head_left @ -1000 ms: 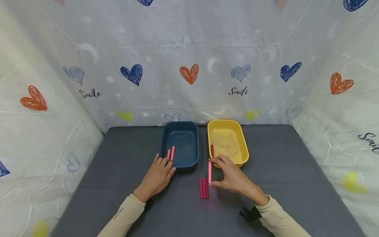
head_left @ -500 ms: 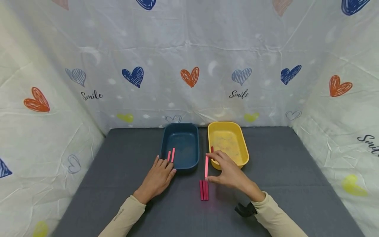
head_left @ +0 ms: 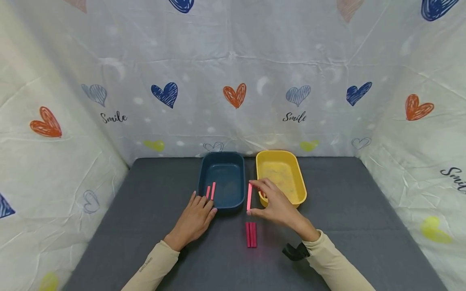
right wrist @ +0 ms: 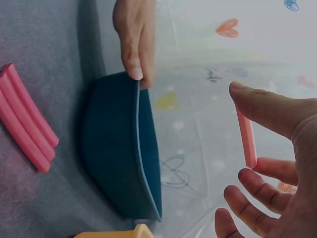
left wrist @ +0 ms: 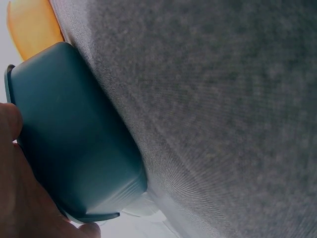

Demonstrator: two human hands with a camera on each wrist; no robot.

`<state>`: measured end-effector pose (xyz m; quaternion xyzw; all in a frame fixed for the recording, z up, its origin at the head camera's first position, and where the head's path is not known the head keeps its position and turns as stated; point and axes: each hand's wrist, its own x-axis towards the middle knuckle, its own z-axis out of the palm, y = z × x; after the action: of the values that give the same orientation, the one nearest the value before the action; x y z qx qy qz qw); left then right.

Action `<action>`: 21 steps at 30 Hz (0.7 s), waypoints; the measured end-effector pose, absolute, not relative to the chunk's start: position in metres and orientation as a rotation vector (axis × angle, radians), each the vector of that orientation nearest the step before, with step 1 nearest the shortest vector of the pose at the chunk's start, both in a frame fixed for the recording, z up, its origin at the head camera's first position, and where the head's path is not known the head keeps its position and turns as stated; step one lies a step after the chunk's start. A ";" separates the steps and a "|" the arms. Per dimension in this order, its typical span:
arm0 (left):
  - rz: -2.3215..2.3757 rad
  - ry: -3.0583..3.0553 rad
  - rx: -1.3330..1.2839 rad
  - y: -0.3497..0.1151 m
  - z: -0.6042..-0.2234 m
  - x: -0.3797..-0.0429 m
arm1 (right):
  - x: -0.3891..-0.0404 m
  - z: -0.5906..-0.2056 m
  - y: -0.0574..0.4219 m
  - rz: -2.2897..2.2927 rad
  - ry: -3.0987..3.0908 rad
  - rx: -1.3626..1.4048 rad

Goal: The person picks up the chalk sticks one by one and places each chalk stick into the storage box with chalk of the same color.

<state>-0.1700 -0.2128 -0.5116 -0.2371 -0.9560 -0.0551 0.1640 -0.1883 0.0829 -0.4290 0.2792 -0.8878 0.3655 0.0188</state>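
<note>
My left hand (head_left: 194, 218) grips the near left rim of a dark blue plastic bin (head_left: 239, 194); the right wrist view shows its thumb outside the wall. Two pink sticks (head_left: 213, 190) lean inside that bin, their lower ends hidden behind the fingers. Between thumb and index fingertip, my right hand (head_left: 277, 205) pinches another pink stick (right wrist: 246, 139) by its two ends. It is held in the air between the bins, the other fingers apart from it. Three darker pink sticks (right wrist: 27, 119) lie side by side on the grey cloth, nearer the person.
Right of the blue bin stands a yellow bin (head_left: 301, 184), partly covered by my right hand; a bit of red shows inside behind the fingers. A grey cloth (head_left: 335, 210) covers the table. Heart-printed curtains (head_left: 233, 121) enclose the back and sides. A black strap (head_left: 295, 252) hangs at the right wrist.
My right hand has carried the pink stick up and left, from beside the row on the cloth toward the blue bin. The left hand keeps its hold on the rim.
</note>
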 end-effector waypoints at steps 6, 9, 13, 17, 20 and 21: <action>-0.144 -2.717 -0.672 -0.213 -0.511 -0.168 | -0.195 -0.426 0.075 1.153 -2.738 0.858; -0.152 -2.711 -0.683 -0.213 -0.511 -0.168 | -0.198 -0.424 0.072 1.192 -2.729 0.847; -0.150 -2.712 -0.684 -0.212 -0.511 -0.168 | -0.200 -0.419 0.066 1.221 -2.711 0.849; -0.145 -2.720 -0.666 -0.211 -0.511 -0.169 | -0.204 -0.415 0.059 1.225 -2.696 0.866; -0.141 -2.723 -0.659 -0.212 -0.512 -0.170 | -0.208 -0.414 0.053 1.232 -2.690 0.874; -0.140 -2.720 -0.658 -0.212 -0.512 -0.170 | -0.209 -0.414 0.051 1.239 -2.685 0.877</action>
<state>-0.1702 -0.2118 -0.5117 -0.2316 -0.9567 -0.0492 0.1691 -0.2089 0.0510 -0.4137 0.2844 -0.8701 0.4015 0.0286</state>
